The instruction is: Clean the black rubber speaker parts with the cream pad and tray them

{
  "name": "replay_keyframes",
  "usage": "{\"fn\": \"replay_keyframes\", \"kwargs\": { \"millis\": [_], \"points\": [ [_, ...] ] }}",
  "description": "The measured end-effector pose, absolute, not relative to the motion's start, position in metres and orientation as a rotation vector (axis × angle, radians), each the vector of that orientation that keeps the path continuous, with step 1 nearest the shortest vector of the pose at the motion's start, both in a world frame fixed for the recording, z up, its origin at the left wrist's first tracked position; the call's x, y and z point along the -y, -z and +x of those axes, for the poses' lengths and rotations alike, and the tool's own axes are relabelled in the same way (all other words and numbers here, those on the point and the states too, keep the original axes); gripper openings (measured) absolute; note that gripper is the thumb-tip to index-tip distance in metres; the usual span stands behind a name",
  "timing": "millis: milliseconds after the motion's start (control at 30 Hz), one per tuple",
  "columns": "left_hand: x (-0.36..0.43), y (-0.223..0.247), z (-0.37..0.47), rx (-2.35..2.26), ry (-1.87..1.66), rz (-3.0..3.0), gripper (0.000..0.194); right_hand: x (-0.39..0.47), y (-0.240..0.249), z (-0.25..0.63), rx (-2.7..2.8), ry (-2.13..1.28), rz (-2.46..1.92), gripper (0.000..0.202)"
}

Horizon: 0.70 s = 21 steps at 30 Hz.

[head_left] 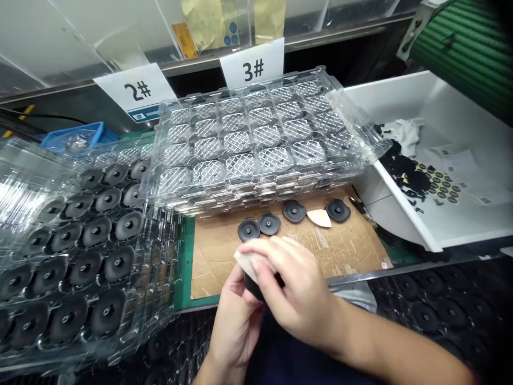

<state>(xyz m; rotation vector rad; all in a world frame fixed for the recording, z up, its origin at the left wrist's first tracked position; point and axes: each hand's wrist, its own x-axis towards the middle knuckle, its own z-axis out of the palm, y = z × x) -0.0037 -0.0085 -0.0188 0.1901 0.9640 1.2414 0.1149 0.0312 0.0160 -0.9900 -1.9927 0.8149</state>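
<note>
In the head view my left hand (239,315) is closed around a black part (253,286) from below. Over it, my right hand (294,283) pinches a cream-white pad (249,262) against the black part's upper side. My fingers cover much of both pieces. Just beyond my hands, several black rounded parts with small centre studs lie on a brown cardboard sheet (216,267), one of them the black disc (248,230). Between two of these parts lies a loose cream pad (319,217).
Stacked clear trays (240,139) stand at the back centre. A clear tray of black parts (84,267) fills the left. At right is a white bin (476,208) with scraps, under a green ribbed roll (465,53). A blue basket (96,133) stands behind, left.
</note>
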Motion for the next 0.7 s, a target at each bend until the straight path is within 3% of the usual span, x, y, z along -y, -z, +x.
{"fn": "replay_keyframes", "kwargs": {
  "millis": [200, 367, 700],
  "points": [
    [0.006, 0.010, -0.010, -0.927, -1.255, 0.119, 0.044, -0.025, -0.015, 0.135, 2.104, -0.918, -0.931, 0.022],
    [0.000, 0.006, -0.004, -0.919, -1.268, 0.122, 0.042, -0.019, -0.015, 0.146, 2.096, -0.678, -1.066, 0.028],
    [0.003, 0.008, 0.004, -0.954, -1.286, 0.143, 0.050, -0.027, -0.017, 0.146, 2.007, -0.864, -0.931, 0.024]
  ]
}}
